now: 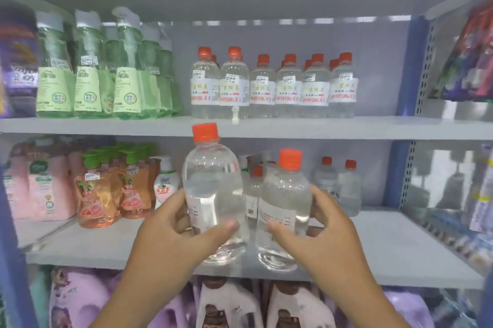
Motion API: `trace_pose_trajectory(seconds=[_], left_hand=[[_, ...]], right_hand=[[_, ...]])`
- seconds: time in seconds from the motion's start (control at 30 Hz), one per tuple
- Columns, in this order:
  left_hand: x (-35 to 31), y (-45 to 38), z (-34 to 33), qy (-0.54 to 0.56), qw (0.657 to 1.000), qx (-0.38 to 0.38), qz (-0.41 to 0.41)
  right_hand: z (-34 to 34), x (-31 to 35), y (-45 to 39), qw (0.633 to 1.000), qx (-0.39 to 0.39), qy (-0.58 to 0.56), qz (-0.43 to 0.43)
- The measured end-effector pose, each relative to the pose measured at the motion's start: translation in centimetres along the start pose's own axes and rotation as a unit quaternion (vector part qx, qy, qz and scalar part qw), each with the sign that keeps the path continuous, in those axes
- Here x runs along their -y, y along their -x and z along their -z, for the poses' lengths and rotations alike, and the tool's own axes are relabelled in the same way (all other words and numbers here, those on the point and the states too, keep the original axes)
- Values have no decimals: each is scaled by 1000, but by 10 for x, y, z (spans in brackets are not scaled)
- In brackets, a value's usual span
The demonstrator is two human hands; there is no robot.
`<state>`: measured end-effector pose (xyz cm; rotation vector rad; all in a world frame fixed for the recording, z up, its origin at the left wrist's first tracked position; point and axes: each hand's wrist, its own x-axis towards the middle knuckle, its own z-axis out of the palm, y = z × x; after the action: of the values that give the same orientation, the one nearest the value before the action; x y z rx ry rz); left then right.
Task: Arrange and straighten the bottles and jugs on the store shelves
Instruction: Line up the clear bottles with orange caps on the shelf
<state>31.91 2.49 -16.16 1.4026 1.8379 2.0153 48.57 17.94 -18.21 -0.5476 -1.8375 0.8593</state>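
My left hand grips a clear bottle with an orange cap, held upright in front of the middle shelf. My right hand grips a second clear orange-capped bottle just to its right, slightly lower, its label turned away. Behind them on the middle shelf stand a few more small clear bottles. On the upper shelf a row of the same clear bottles stands with labels facing out.
Green pump bottles fill the upper shelf's left. Orange bottles and pink jugs stand left on the middle shelf. Purple and white jugs sit below. A blue upright borders the right.
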Motion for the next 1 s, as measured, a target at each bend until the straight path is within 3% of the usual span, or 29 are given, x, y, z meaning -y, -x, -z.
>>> trace_pose_trajectory(seconds=[0.2,0.3,0.67,1.0], left_hand=[[-115,-56,-28,-48,993,25,-103],[-143,-107,-46,-82,991,0,-105],[-109,-232,-101,-233,969,69,48],[-89,-268,-112,-331,933,140,20]], right_hand=[[100,106,-61,993,-52,-44,95],[121,131,-111,990,-74,11,123],[96,58,-225,996,-38,74,14],[71,37,-274,994,26,103,36]])
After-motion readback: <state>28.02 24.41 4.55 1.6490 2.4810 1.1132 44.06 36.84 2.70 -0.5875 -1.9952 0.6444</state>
